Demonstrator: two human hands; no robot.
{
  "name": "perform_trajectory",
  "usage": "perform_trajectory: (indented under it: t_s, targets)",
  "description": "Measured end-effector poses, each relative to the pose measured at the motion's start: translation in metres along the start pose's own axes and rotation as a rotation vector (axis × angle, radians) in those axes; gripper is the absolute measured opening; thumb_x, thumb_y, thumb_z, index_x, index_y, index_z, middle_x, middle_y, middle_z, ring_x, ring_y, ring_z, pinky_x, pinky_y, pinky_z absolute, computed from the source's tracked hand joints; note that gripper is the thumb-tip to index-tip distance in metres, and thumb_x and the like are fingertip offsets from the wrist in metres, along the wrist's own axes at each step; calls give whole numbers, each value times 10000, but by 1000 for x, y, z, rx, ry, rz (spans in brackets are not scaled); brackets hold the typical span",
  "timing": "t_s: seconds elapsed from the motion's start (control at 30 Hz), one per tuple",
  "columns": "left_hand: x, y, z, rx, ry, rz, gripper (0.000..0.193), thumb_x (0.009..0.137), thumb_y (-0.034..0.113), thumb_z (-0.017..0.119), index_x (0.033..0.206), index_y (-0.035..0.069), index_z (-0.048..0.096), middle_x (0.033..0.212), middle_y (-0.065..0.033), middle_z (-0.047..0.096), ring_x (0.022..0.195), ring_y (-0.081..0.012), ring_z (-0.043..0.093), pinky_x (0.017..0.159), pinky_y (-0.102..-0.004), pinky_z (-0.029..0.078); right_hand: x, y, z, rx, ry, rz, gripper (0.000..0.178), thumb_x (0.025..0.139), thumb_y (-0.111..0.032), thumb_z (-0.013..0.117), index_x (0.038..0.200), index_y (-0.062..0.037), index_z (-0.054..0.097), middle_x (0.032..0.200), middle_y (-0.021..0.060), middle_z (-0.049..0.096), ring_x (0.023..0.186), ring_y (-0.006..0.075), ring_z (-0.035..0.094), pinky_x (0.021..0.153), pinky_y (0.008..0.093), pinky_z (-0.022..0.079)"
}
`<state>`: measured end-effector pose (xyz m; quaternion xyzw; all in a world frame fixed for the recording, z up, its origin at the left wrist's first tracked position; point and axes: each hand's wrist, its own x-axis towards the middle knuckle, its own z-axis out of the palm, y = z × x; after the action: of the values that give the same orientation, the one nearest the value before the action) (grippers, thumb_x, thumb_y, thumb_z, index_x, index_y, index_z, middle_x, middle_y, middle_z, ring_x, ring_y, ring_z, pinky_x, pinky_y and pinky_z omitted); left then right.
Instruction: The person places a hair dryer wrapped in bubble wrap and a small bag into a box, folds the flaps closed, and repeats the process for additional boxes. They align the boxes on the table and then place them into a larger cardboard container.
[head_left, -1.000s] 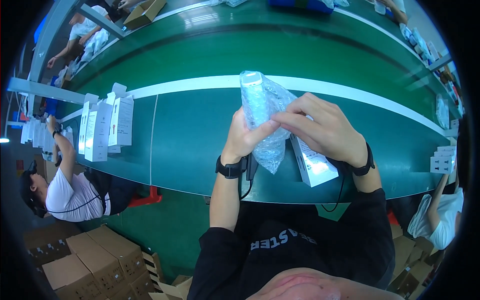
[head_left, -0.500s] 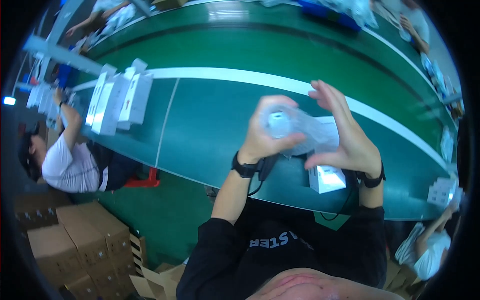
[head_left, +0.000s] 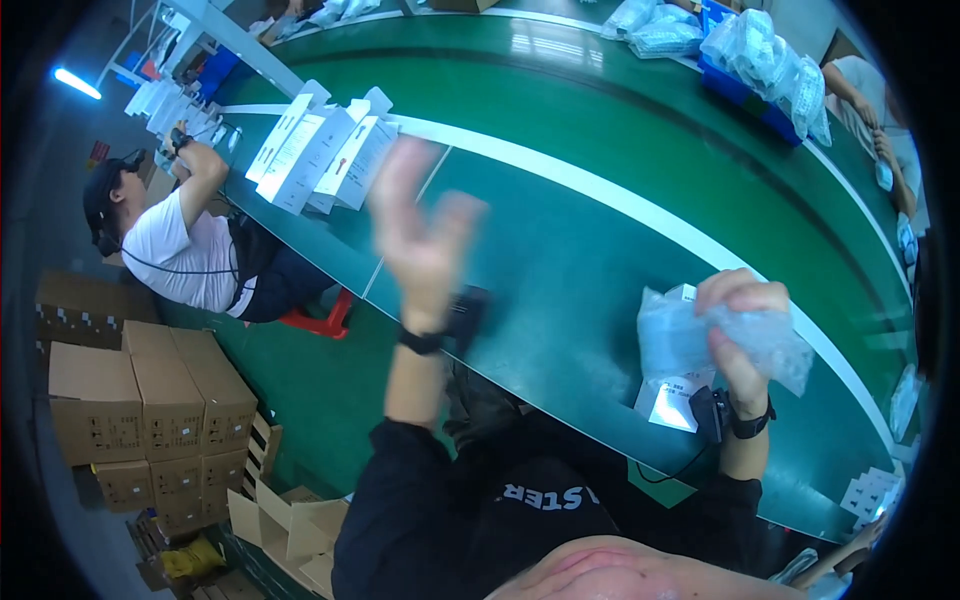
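The person's hands are well apart. The left hand (head_left: pixel 425 235), blurred by motion, is raised with fingers spread and seems to hold nothing; its fingertips overlap the edge of a group of upright white printed cardboard cartons (head_left: pixel 305 155) with open flaps, though I cannot tell whether they touch. The right hand (head_left: pixel 742 318) is clamped, thumb against fingers, on a pale, clear-plastic bubble-wrapped bundle (head_left: pixel 668 338), which it holds above the right part of the smooth green worktable (head_left: pixel 540 260). Partly hidden beneath the bundle is a single white printed carton (head_left: pixel 672 408).

The step in hand looks like keeping the wrapped bundle in one hand while the other reaches toward the carton group. The next move seems to call for a light, accurate left-hand grasp on one thin-walled carton without knocking its neighbours, with the bundle kept steady on the right.

Half a second ago the left hand gripped the bundle and the right stood open beside it; now the bundle is in the right hand and the left is free. The view has also turned.
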<state>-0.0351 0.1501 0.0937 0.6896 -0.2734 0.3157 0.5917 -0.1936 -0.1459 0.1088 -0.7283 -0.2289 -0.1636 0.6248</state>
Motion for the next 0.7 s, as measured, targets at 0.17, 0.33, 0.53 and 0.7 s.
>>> perform_trajectory:
  t_s: [0.17, 0.33, 0.53, 0.7]
  targets:
    - [35, -151, -193, 1017, 537, -43, 723, 851, 109, 717, 1416, -47, 295, 1414, -148, 352, 1200, -241, 490, 987, -338, 434, 17, -9, 3, 282, 402, -256, 317, 793, -18, 583, 1083, -81, 476, 960, 133, 502, 861, 241, 526, 786, 410, 451]
    - [42, -180, -245, 240, 347, -418, 879, 774, 136, 801, 1415, -88, 243, 1418, -206, 372, 1286, -264, 413, 1055, -373, 358, 11, -17, -9, 327, 537, -203, 319, 801, -27, 577, 1098, -70, 468, 980, 148, 507, 871, 245, 523, 815, 431, 443]
    - [34, -138, -236, 227, 336, -336, 858, 784, 89, 782, 1427, -80, 241, 1367, -194, 446, 1233, -255, 474, 1029, -349, 388, 1, -25, -26, 225, 672, -162, 326, 810, -61, 587, 1109, -44, 460, 1014, 143, 503, 876, 243, 522, 835, 431, 440]
    - [45, -20, -134, -141, 285, -25, 690, 846, 98, 685, 1426, -22, 332, 1306, -163, 499, 1220, -243, 476, 1026, -345, 375, 6, -18, -36, 266, 816, -167, 362, 826, -90, 596, 1158, -10, 473, 1010, 142, 560, 902, 249, 560, 867, 415, 451]
